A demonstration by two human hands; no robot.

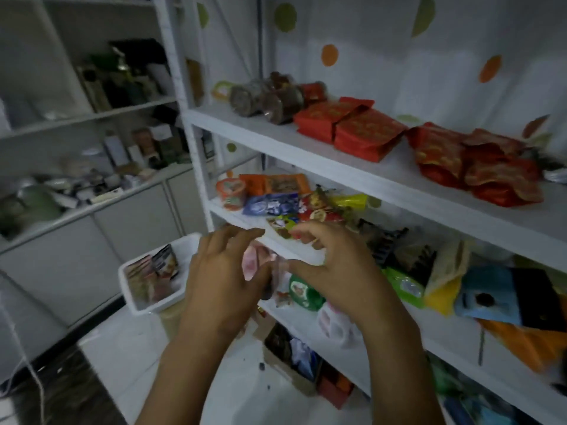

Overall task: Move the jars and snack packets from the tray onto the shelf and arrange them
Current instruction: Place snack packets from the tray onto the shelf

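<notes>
L hand (221, 271) & R hand (333, 265) at small pink-clear plastic packet (260, 265); grip can't tell, too blurred. Risk: packet slipping off crowded white shelf (310, 254) edge if loosely held.

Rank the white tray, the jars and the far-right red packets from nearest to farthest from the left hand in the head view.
1. White tray, just left of the left hand.
2. Jars, top shelf, left end.
3. Red packets, top shelf, right end.
</notes>
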